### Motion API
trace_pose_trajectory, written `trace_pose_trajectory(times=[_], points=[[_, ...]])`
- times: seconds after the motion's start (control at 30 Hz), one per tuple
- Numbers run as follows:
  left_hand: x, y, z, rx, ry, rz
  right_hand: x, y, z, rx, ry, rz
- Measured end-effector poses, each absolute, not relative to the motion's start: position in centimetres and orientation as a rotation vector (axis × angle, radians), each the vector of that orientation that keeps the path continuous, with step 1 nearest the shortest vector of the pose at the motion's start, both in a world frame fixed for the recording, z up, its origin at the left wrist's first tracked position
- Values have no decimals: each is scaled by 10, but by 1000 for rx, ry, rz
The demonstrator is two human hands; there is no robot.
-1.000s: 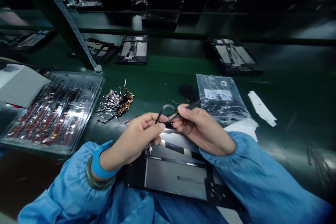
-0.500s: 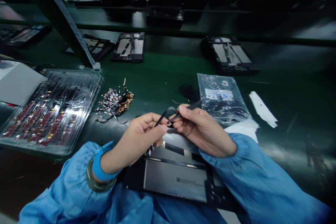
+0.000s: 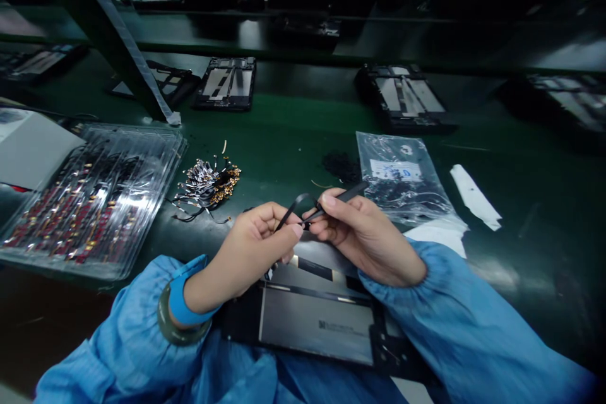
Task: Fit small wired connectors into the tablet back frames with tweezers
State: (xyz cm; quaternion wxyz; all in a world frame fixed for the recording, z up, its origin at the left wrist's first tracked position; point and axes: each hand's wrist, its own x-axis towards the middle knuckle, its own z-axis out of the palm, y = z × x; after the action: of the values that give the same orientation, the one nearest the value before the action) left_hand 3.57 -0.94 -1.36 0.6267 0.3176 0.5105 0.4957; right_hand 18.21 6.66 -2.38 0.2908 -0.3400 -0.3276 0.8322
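My left hand (image 3: 250, 246) pinches a thin black flex cable (image 3: 292, 207) that loops upward between thumb and fingers. My right hand (image 3: 362, 233) holds black tweezers (image 3: 341, 194) whose tips meet the cable at my left fingertips. Both hands hover over an opened tablet frame (image 3: 315, 322) with a grey metal plate, lying at the near table edge between my blue sleeves. A blue strap and a dark bangle (image 3: 177, 315) circle my left wrist.
A clear plastic tray of small parts (image 3: 89, 196) lies at left, a pile of loose flex connectors (image 3: 208, 184) beside it. A clear bag (image 3: 400, 180) and white paper strip (image 3: 473, 196) lie at right. Several tablet frames (image 3: 227, 82) sit on the green belt; other people work beyond.
My hands have hardly moved; the cable loop sits slightly lower and nearer the tweezers. The tablet frames on the belt have drifted left, and another has come in at far right.
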Motion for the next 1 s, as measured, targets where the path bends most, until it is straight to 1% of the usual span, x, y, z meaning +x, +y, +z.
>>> trace_pose_trajectory(times=[0.5, 1.0], points=[[36, -9, -14, 677, 1162, 1119, 181, 67, -25, -887, -861, 2251], [37, -7, -14, 649, 1163, 1113, 183, 65, -26, -899, -891, 2215]])
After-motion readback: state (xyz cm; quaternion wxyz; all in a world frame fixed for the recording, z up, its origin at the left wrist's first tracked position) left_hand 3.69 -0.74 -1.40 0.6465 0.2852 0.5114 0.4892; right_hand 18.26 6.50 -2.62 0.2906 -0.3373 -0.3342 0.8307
